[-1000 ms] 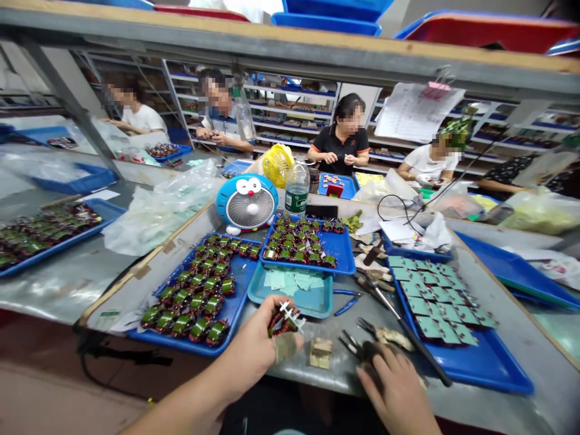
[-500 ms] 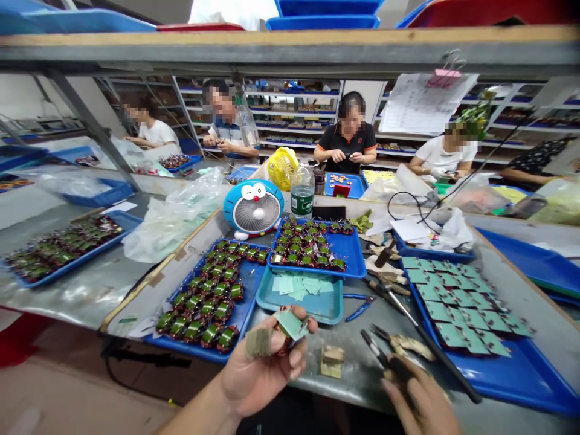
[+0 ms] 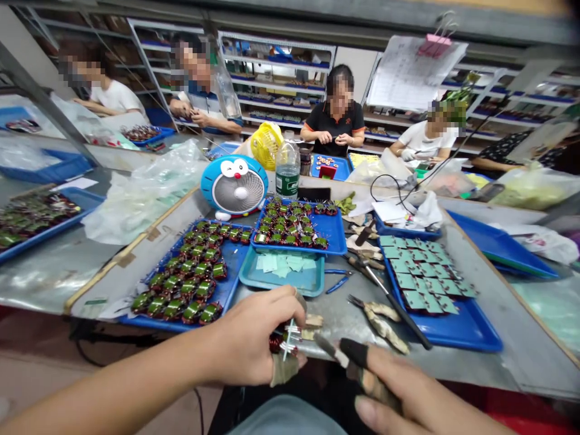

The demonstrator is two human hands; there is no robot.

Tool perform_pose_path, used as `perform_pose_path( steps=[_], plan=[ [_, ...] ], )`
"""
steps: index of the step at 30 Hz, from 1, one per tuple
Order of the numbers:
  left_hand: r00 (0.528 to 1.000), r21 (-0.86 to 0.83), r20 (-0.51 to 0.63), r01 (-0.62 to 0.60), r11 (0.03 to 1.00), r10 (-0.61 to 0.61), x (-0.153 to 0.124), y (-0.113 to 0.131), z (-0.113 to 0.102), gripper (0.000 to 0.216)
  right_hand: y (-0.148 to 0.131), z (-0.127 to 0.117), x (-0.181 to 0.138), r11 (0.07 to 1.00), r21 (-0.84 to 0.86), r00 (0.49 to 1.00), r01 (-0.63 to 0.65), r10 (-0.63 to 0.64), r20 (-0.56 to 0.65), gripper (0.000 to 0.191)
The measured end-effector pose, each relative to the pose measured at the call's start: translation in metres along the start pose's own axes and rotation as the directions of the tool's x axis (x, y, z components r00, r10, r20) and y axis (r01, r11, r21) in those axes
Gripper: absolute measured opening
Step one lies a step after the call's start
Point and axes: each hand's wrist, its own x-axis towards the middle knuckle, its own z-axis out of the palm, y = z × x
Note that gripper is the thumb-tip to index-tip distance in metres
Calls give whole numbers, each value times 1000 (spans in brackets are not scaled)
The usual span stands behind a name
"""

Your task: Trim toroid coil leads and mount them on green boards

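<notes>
My left hand [image 3: 254, 338] is closed around a small coil component [image 3: 283, 344] with copper winding and white pins, held at the table's near edge. My right hand [image 3: 399, 393] grips a small plier-like tool [image 3: 338, 353] whose tip points at the component. Just beyond lie a teal tray [image 3: 254, 277] of pale green pads, a blue tray [image 3: 229, 289] of green-topped coils to the left, and a blue tray [image 3: 471, 329] of flat green boards to the right.
More pliers and taped tools [image 3: 385, 317] lie between the trays. A blue cartoon desk fan [image 3: 234, 187], a water bottle [image 3: 287, 170] and another coil tray [image 3: 333, 232] stand behind. Several other people work at benches beyond. Plastic bags [image 3: 145, 199] lie at left.
My left hand turned the component over, pins now showing, and lowered it toward me. My right hand picked up the tool and brought its tip to the component. The view dipped.
</notes>
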Motion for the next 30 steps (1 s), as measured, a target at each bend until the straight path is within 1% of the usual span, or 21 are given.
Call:
perform_pose_path(
  steps=[2,4,10,15,18,21,23,26,30],
  plan=[
    [998,101,44,-46,994,41,1,4,-2,28,-20,-8,5,988,-149,997,40,-30,66,23],
    [995,162,72,-84,983,73,1,7,-3,26,-31,-11,7,973,-228,995,46,-24,98,21],
    [989,273,122,-118,955,87,-3,9,-6,31,-41,-12,7,933,-358,990,51,0,142,12],
    [983,316,156,-147,937,101,-2,11,-7,30,-49,-14,7,912,-407,988,52,13,155,8],
    [978,300,158,-177,937,134,-1,12,-5,32,-52,-14,4,913,-402,986,61,8,169,7],
    [973,265,172,-196,944,154,-1,13,-2,29,-53,-12,0,914,-404,987,32,35,158,4],
    [973,254,182,-186,949,142,0,14,0,27,-54,-11,-2,906,-422,989,13,51,138,3],
    [981,266,173,-136,954,92,1,16,1,28,-57,-8,-2,889,-458,991,3,57,119,7],
    [980,330,194,-102,938,38,2,15,2,29,-60,-5,-1,859,-512,994,-8,62,87,13]
  ],
)
